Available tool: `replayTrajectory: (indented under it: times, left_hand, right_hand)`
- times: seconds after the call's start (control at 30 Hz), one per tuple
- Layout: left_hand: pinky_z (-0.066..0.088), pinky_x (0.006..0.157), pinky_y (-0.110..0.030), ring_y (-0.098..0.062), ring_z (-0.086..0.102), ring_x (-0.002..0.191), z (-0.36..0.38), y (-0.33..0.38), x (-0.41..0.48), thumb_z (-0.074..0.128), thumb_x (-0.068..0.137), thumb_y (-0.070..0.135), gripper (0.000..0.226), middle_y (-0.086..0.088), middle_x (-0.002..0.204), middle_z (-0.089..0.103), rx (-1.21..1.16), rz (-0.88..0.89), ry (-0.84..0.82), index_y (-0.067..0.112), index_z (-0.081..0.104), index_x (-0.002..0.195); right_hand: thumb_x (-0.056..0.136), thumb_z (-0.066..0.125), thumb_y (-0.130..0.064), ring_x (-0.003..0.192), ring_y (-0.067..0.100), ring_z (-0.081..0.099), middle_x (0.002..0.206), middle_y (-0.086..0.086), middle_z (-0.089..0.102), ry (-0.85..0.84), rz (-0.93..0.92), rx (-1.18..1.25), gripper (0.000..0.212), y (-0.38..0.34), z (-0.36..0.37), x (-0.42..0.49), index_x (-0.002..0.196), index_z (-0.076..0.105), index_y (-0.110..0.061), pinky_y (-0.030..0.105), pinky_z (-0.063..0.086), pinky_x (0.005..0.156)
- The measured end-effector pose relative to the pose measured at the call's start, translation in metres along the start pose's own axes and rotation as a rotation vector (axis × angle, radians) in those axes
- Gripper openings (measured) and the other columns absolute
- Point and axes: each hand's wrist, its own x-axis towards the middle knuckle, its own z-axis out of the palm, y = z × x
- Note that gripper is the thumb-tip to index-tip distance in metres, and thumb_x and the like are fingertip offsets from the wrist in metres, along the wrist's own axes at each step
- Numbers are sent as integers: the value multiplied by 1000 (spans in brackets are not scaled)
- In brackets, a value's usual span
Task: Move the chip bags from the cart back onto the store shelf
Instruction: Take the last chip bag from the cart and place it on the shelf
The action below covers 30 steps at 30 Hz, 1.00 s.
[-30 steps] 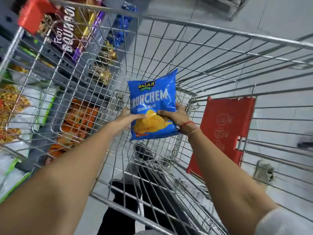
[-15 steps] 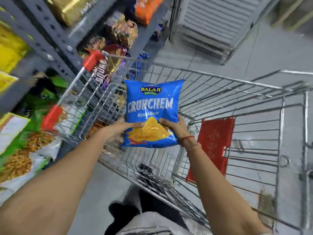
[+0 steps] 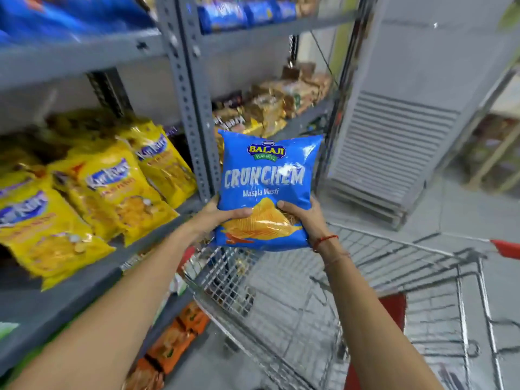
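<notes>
A blue chip bag (image 3: 267, 175) marked Crunchem is held upright in front of me, above the front end of the wire cart (image 3: 365, 277). My left hand (image 3: 222, 215) grips its lower left edge and my right hand (image 3: 304, 218) grips its lower right edge. The grey metal store shelf (image 3: 84, 288) stands to the left, with its upright post (image 3: 191, 108) just behind the bag. The cart basket below looks empty of bags where I can see it.
Yellow snack bags (image 3: 107, 187) fill the shelf at left. Blue packs (image 3: 239, 12) lie on the shelf above, gold and brown packs (image 3: 270, 108) further back, orange packs (image 3: 174, 342) on a low shelf. A grey louvred cabinet (image 3: 394, 142) stands behind the cart.
Both hands have lifted the blue bag up out of the cart, to shelf height. My view has swung up and left, so the shelves now fill the left side.
</notes>
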Motion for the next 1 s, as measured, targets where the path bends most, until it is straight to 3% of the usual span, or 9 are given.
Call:
replayTrajectory:
  times: [0.07, 0.2, 0.33, 0.5, 0.6, 0.7, 0.8, 0.9, 1.0]
  left_hand:
    - [54, 58, -16, -1, 70, 75, -10, 25, -11, 87, 14, 56, 121, 3, 106, 66, -15, 76, 32, 17, 49, 122]
    - [55, 70, -20, -11, 66, 96, -49, 86, -56, 86, 22, 60, 115, 1, 117, 65, 67, 271, 208, 22, 49, 123]
    - [53, 65, -13, 2, 67, 82, -88, 139, -108, 85, 17, 59, 96, 15, 98, 67, 97, 446, 396, 30, 53, 103]
    - [51, 77, -14, 2, 62, 93, -133, 187, -190, 79, 17, 69, 104, 16, 107, 64, 203, 623, 650, 32, 50, 111]
    - [52, 73, -14, 5, 65, 89, -156, 202, -242, 86, 27, 55, 88, 20, 97, 70, 240, 677, 759, 33, 53, 105]
    - [52, 69, -11, -1, 66, 91, -177, 210, -294, 86, 46, 33, 77, 17, 99, 70, 261, 708, 875, 25, 52, 115]
    - [52, 69, -12, -2, 67, 92, -197, 211, -340, 82, 45, 37, 79, 15, 103, 69, 262, 702, 1006, 25, 52, 117]
    - [52, 68, -12, 3, 67, 88, -219, 206, -379, 79, 42, 41, 73, 17, 99, 71, 287, 691, 1129, 29, 55, 111]
    - [53, 63, -12, 0, 67, 85, -239, 200, -403, 86, 48, 35, 70, 11, 105, 67, 262, 650, 1204, 28, 54, 110]
  right_hand:
    - [62, 76, -6, 73, 11, 73, 79, -7, 78, -45, -65, 6, 38, -24, 17, 5, 97, 65, -14, 22, 57, 61]
    - [68, 70, 0, 67, 8, 72, 73, -8, 77, -194, -193, 41, 28, -85, 82, 8, 93, 66, -12, 20, 56, 59]
    - [63, 69, -7, 64, 9, 72, 72, -7, 77, -333, -285, 88, 28, -134, 153, 6, 91, 66, -12, 21, 57, 59]
    - [56, 78, -13, 67, 9, 71, 75, -6, 77, -531, -394, 101, 36, -181, 246, -9, 90, 67, -13, 22, 58, 64]
    - [63, 73, -11, 72, 11, 72, 78, -5, 77, -644, -440, 128, 32, -196, 303, -20, 94, 67, -13, 24, 58, 67]
    - [59, 81, -19, 88, 19, 71, 94, 0, 76, -716, -441, 109, 54, -198, 363, -31, 109, 62, -10, 36, 57, 85]
    - [47, 91, -40, 107, 18, 65, 122, 7, 65, -768, -409, 91, 93, -197, 419, -51, 125, 51, -10, 39, 52, 97]
    - [62, 84, -27, 88, 9, 69, 104, 2, 71, -831, -455, 51, 42, -191, 468, -74, 97, 61, -19, 27, 57, 79]
    - [64, 83, -25, 95, 21, 68, 107, 6, 71, -841, -505, 44, 45, -183, 506, -89, 104, 64, -16, 37, 56, 81]
